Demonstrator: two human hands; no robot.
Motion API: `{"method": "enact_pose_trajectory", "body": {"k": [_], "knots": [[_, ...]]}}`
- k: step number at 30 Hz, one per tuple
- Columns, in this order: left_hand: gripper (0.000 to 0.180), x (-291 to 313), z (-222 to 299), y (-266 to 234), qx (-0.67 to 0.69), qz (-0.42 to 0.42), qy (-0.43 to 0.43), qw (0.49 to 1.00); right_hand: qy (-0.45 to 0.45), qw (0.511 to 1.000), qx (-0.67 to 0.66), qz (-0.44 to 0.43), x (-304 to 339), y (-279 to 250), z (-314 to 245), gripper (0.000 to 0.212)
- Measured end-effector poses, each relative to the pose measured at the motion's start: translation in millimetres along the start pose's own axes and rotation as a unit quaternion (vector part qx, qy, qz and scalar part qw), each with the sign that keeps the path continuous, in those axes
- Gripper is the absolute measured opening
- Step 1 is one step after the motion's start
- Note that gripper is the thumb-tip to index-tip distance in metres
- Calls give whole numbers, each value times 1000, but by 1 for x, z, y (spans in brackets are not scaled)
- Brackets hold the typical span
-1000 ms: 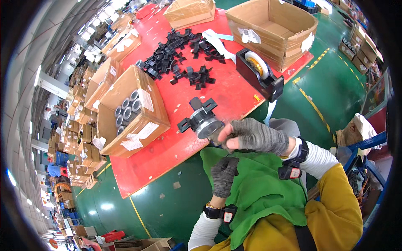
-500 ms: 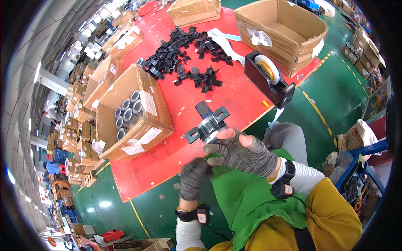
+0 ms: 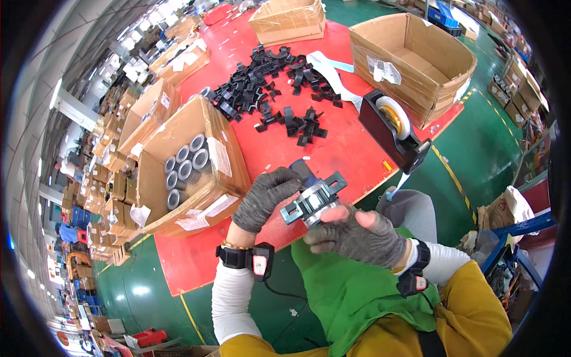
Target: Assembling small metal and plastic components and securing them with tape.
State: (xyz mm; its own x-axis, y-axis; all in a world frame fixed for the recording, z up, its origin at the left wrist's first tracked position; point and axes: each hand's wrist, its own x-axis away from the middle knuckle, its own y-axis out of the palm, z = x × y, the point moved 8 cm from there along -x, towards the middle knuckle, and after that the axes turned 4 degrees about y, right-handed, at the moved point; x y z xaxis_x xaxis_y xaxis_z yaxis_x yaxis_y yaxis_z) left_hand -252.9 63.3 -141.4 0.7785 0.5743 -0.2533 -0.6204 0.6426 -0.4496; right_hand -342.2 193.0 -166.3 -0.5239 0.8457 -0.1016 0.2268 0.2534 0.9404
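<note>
Right hand grips the near end of a metal cylinder with black brackets over the red table's near edge. Left hand curls at its dark far end — grip unclear. Around: loose black brackets, carton of grey cylinders — tape dispenser blocking the way toward an open carton.

A red counter spreads across the middle of the frame, with an open cardboard carton at its upper right and a smaller tan carton at top centre. Around it lies a glossy green floor marked with a yellow line, while a blue metal frame stands at the right edge just beside a crumpled sack. Stacked boxes crowd the left, below a pale column, and a red object sits at lower left.
</note>
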Motion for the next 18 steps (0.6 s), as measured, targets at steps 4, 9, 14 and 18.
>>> {"method": "enact_pose_trajectory", "body": {"k": [4, 9, 14, 18], "knots": [[32, 4, -31, 1, 260, 36, -159, 952, 86, 984, 149, 43, 34, -22, -13, 48], [33, 1, -31, -6, 284, 34, -154, 946, 44, 920, 350, 170, 31, -45, -96, 37], [30, 5, -30, -2, 307, 37, -170, 936, -30, 906, 390, 165, -23, -43, -137, 37], [35, 4, -26, -6, 306, 37, -161, 938, 81, 860, 488, 127, -63, -40, -122, 38]]}}
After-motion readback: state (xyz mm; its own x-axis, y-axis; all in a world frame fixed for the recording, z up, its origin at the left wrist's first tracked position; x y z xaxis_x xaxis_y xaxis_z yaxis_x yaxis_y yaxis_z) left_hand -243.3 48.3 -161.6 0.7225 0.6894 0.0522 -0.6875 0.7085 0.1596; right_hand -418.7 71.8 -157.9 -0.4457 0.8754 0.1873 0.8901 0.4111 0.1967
